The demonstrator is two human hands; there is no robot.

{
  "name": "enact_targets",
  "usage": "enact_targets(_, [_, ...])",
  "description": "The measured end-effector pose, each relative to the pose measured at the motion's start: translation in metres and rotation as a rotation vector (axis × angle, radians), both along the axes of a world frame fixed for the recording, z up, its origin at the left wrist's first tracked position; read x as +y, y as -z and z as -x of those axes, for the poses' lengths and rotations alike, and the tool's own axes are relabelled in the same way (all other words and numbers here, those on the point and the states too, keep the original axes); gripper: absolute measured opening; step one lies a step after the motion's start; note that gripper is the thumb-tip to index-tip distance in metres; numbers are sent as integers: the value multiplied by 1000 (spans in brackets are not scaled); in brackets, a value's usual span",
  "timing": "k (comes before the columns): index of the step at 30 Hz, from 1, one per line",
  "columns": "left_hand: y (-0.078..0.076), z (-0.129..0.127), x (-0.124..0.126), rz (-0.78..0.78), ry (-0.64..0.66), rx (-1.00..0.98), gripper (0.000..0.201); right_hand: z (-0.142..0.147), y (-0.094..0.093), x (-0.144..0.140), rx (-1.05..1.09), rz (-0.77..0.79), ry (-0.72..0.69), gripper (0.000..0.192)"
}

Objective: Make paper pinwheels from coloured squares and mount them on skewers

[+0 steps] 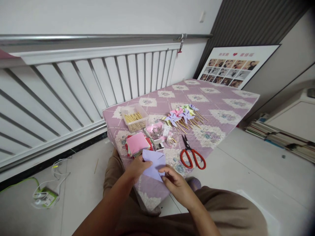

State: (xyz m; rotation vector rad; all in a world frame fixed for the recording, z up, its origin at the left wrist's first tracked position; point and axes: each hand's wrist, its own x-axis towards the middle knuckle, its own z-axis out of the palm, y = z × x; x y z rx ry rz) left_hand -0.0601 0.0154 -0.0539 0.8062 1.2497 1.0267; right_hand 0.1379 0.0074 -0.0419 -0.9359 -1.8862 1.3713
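Basically, L hand [137, 166] pinches purple paper [154, 158] at 9 o'clock, R hand [175, 183] its 4 o'clock edge; pref. bend gently w/o tearing.

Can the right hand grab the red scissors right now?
Probably yes: the red scissors lie near the right hand, with nothing between them. But it's pinching the purple paper, so it would likely need to let go.

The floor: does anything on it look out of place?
Yes: one thin stick lies alone on the floor near the radiator. Similar-looking sticks sit together in a plastic box, so it may have been dropped.
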Motion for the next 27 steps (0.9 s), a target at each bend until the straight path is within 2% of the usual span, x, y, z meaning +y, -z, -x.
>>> enact_targets(5, [-16,-6,-4,3,24,-60,23,4,-6,1,-48,-34,-35,27])
enact_targets(11, [-27,-9,-8,-26,15,4,26,8,-13,6,-77,-49,-37,10])
enact_targets(17, [-20,-11,-12,-58,17,89,20,16,-15,1,-72,-7,84,18])
enact_targets(23, [-10,-15,-12,-56,-13,171,24,26,-11,0,-26,47,249,15])
enact_targets(27, [-6,-16,-12,-68,-37,153,23,29,-10,-1,-48,39,322,18])
